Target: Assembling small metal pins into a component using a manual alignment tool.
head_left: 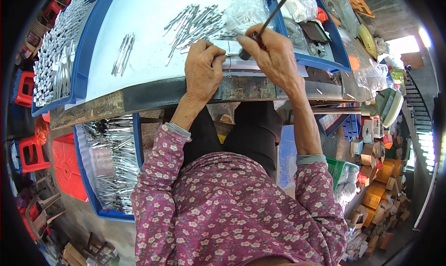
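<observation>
At the near edge of the white-topped table (104, 77), my left hand (203, 70) is closed, its fingertips pressed together beside a small pale block (232, 46). Whatever those fingers pinch is hidden. My right hand (277, 56) grips a dark tool (273, 16) with a thick black lower end and a slim shaft slanting up to the right. That thick end is just right of the block; whether they touch, I cannot tell. Beyond my hands lies a loose pile of slim shiny metal pieces (195, 26). A smaller bunch of metal pieces (123, 54) rests farther left.
A blue tray (83, 66) of stacked slim pieces stands at the left. A clear plastic bag (246, 10) lies behind the pile. Another blue tray (332, 63) holds bags and hardware at the right. Below the table is a blue crate (138, 145) of metal pieces, near red stools (32, 156).
</observation>
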Tool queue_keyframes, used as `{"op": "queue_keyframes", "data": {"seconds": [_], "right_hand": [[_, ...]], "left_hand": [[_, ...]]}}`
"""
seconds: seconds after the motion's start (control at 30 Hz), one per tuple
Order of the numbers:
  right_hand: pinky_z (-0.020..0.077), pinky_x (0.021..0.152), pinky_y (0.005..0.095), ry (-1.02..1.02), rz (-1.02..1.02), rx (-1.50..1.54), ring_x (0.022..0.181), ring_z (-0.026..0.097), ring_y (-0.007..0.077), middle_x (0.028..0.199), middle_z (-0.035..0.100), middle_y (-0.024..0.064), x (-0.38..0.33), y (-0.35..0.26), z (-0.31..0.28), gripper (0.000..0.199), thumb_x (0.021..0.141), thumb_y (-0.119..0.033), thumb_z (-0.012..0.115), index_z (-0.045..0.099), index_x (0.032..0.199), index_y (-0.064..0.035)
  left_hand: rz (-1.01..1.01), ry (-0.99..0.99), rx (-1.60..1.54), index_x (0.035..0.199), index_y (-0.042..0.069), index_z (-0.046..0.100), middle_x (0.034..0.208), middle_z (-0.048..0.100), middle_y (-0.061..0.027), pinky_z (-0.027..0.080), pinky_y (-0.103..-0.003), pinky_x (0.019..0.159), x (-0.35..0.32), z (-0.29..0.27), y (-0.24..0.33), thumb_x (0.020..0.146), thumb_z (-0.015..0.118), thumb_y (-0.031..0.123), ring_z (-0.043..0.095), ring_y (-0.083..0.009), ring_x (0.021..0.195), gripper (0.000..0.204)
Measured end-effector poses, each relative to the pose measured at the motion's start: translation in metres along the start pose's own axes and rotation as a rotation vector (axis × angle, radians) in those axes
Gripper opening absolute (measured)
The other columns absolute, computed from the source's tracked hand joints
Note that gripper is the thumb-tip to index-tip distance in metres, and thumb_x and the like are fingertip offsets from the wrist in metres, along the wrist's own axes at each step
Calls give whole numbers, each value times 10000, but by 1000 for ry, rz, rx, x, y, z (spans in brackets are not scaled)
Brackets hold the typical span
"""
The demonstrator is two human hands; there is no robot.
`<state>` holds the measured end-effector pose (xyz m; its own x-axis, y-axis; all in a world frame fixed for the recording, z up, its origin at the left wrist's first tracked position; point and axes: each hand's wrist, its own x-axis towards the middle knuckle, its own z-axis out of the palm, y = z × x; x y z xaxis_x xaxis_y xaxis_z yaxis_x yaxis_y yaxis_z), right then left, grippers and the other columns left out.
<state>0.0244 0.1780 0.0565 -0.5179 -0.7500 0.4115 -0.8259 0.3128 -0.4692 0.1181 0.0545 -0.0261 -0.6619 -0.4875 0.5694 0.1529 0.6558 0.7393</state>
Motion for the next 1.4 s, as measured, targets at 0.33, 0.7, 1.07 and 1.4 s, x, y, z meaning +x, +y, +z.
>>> {"op": "queue_keyframes", "data": {"seconds": [0.33, 0.7, 1.07, 1.4], "right_hand": [[423, 500, 398, 84, 34, 19, 563, 557, 372, 600, 556, 180, -2, 3, 17, 221, 827, -205, 603, 519, 798, -2], [431, 485, 318, 412, -163, 52, 523, 579, 200, 610, 578, 131, -6, 15, 2, 226, 818, -193, 644, 526, 872, -8], [431, 505, 302, 403, 26, 342, 512, 561, 204, 587, 571, 99, 0, -9, 2, 213, 848, -210, 611, 545, 839, -7], [441, 495, 322, 278, 262, 406, 534, 581, 199, 617, 608, 132, -10, 6, 12, 248, 874, -237, 569, 527, 854, 6]], "left_hand": [[5, -26, 8, 762, -16, 630, 752, 529, -84, 417, -303, 626, 5, 0, 1, 702, 627, 15, 524, -213, 727, 68], [14, -34, 1, 770, -21, 632, 755, 537, -85, 418, -289, 635, 5, -1, 5, 703, 634, 10, 531, -207, 711, 74], [24, -35, 17, 770, -15, 630, 741, 526, -84, 417, -295, 628, 4, -2, 3, 702, 624, 15, 522, -205, 696, 75], [16, -50, 19, 732, 11, 620, 750, 524, -99, 420, -366, 667, 5, -2, 3, 685, 617, 33, 522, -268, 765, 52]]}}
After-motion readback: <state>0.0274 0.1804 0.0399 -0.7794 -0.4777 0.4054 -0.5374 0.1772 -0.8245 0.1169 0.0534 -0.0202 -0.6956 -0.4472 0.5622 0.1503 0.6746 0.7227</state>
